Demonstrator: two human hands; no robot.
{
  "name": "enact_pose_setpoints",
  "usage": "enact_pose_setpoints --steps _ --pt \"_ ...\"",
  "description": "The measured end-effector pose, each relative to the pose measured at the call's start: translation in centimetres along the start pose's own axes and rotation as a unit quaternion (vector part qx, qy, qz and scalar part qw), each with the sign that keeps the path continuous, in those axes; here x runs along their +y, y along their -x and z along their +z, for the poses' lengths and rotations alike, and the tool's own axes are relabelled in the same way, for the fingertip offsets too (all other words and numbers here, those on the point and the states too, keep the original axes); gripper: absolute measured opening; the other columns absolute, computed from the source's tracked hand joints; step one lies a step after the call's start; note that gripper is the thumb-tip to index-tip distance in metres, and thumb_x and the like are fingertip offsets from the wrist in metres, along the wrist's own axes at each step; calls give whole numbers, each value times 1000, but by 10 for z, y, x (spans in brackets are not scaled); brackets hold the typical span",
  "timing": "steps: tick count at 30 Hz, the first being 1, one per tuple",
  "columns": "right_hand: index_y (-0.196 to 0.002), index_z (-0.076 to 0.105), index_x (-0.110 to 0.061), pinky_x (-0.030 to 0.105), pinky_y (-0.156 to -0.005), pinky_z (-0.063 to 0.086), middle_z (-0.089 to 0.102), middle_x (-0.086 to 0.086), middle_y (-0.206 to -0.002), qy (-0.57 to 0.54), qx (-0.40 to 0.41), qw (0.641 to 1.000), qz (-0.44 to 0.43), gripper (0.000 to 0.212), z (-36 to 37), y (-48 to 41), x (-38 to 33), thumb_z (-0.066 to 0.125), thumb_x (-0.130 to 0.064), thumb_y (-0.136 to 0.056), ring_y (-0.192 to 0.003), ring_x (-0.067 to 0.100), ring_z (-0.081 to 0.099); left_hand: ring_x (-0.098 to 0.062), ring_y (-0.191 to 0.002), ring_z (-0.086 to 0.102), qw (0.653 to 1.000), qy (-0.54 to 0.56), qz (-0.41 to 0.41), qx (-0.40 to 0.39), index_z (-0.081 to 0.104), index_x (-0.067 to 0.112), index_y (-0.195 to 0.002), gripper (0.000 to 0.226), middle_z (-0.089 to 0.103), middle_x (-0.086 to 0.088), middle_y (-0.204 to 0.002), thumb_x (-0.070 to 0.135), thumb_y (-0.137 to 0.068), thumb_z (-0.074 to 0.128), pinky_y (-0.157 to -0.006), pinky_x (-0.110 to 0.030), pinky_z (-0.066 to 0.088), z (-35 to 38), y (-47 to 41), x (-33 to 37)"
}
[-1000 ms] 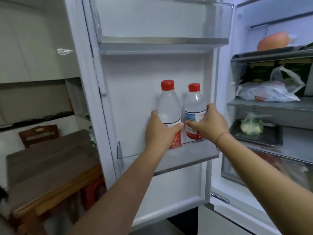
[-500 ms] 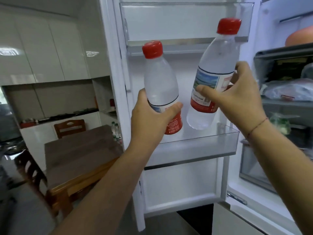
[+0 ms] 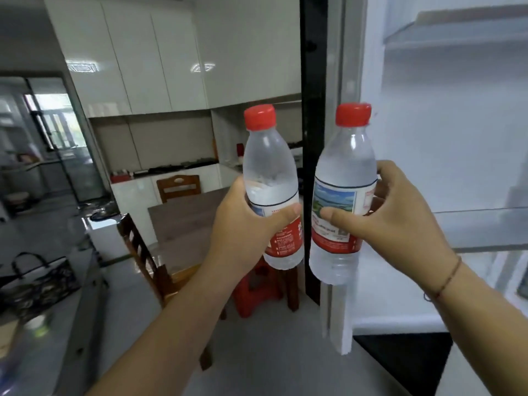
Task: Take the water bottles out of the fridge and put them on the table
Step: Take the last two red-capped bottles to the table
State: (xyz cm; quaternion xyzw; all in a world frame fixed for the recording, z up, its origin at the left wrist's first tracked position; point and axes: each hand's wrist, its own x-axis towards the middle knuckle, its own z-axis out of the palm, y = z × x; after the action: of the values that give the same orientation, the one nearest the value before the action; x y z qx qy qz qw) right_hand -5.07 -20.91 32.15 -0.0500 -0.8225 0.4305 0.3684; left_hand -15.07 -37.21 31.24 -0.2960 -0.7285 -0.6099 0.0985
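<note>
1. A wooden table (image 3: pixel 183 221) is seen beyond the bottles, with a chair (image 3: pixel 143 261) at its near side, another chair (image 3: pixel 178 187) at its far end and a red stool (image 3: pixel 257 290) beneath it.
2. The fridge door (image 3: pixel 315 138) edge stands right of the table – between the two bottles.
3. The left bottle (image 3: pixel 271 181) is wrapped by the left hand (image 3: pixel 245 230), the right bottle (image 3: pixel 343 195) by the right hand (image 3: pixel 394 224) – both upright, clear, red-capped, red-labelled, held in the air short of the table.

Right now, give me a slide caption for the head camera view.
Left hand and right hand each hold a red-capped water bottle upright beside the open fridge door.
</note>
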Motion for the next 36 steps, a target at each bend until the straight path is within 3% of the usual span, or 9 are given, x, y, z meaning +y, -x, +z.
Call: enact_pose_setpoints --steps 8,11,15,17,24,28,33,36 --pt "-113 43 -31 18 -69 49 63 -15 -100 -17 -30 998 59 67 132 4 10 83 -36 -59 -89 1 62 6 -82 55 996 -50 -70 -11 44 32 -113 55 55 24 -93 26 -73 81 -62 -9 39 -88 -5 -95" --pt "-114 44 -27 27 -76 53 63 -12 -99 -19 -29 995 95 68 169 -2 24 85 -29 -59 -90 8 64 1 -91 55 994 -46 -93 -16 46 28 -120 57 55 21 -101 24 -74 81 -69 -9 40 -104 -13 -131" --pt "-117 44 -25 34 -82 54 61 -10 -101 -26 -27 991 130 70 209 -19 48 86 -23 -61 -95 14 62 -12 -112 60 991 -47 -123 -18 50 23 -128 67 63 8 -120 29 -70 83 -94 -35 52 -112 -32 -184" --pt "-119 44 -22 39 -87 54 61 -2 -108 -33 -27 989 144 71 228 -33 63 85 -19 -62 -100 19 61 -14 -112 61 990 -44 -131 -11 51 23 -128 69 64 5 -122 32 -69 84 -97 -44 52 -111 -45 -208" --pt "-111 42 -26 49 -93 51 61 5 -115 -79 -15 976 202 67 291 -101 137 85 -9 -62 -105 26 61 -14 -112 62 988 -26 -151 2 54 23 -128 74 65 5 -121 41 -63 83 -96 -43 53 -95 -118 -289" --pt "-110 42 -25 51 -94 50 58 3 -115 -81 -11 971 224 67 321 -149 173 84 -9 -61 -108 26 59 -13 -110 63 986 -36 -161 -1 54 21 -127 67 65 3 -119 34 -68 83 -94 -41 54 -83 -169 -332" --pt "-109 41 -25 45 -92 50 54 -4 -108 -77 0 969 234 65 349 -207 210 84 -8 -62 -102 19 55 -14 -104 65 985 -27 -168 0 56 20 -122 73 68 2 -113 48 -58 78 -91 -41 56 -65 -227 -376" --pt "-108 42 -23 37 -85 50 55 -5 -102 -82 16 967 241 65 364 -232 234 84 -6 -62 -96 17 56 -13 -101 67 984 -14 -177 -6 58 17 -118 66 69 2 -109 38 -61 82 -89 -41 57 -54 -259 -404"
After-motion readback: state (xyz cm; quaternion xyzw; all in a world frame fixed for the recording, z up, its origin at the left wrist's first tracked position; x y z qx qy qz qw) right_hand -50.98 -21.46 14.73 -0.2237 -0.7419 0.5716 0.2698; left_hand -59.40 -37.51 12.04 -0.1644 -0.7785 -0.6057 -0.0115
